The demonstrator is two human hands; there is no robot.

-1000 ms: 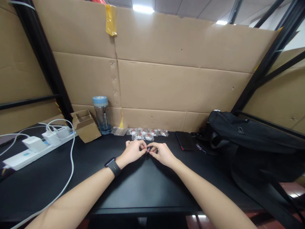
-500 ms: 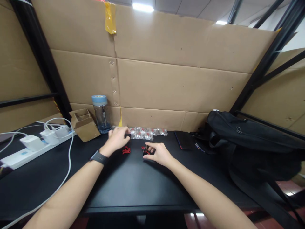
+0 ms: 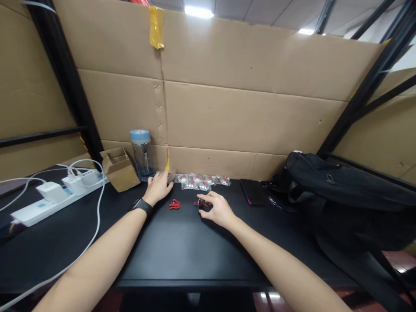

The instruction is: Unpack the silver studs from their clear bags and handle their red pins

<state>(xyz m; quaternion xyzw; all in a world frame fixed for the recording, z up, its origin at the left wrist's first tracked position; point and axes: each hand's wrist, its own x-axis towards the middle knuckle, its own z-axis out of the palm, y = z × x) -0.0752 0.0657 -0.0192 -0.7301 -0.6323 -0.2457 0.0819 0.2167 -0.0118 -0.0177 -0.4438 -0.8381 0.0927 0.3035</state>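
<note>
My left hand (image 3: 159, 187), with a black watch on its wrist, reaches to the back of the black table and touches a small clear bag (image 3: 165, 175) by the cardboard wall; its fingers look stretched out. A small red cord (image 3: 174, 204) lies loose on the table just right of that hand. My right hand (image 3: 217, 209) rests curled on the table, fingers pinched on a small dark item with red cord (image 3: 200, 203). Behind both hands lies a row of several clear packets with red and white parts (image 3: 203, 182).
A blue-lidded water bottle (image 3: 142, 154) and an open cardboard box (image 3: 120, 170) stand back left. A white power strip with chargers and cables (image 3: 55, 196) lies far left. A dark phone (image 3: 254, 191) and a black backpack (image 3: 344, 195) sit to the right.
My hands were together pinching a small item. The left hand let go, left a red cord on the table and reached back-left to the clear bag. The right hand stayed put.
</note>
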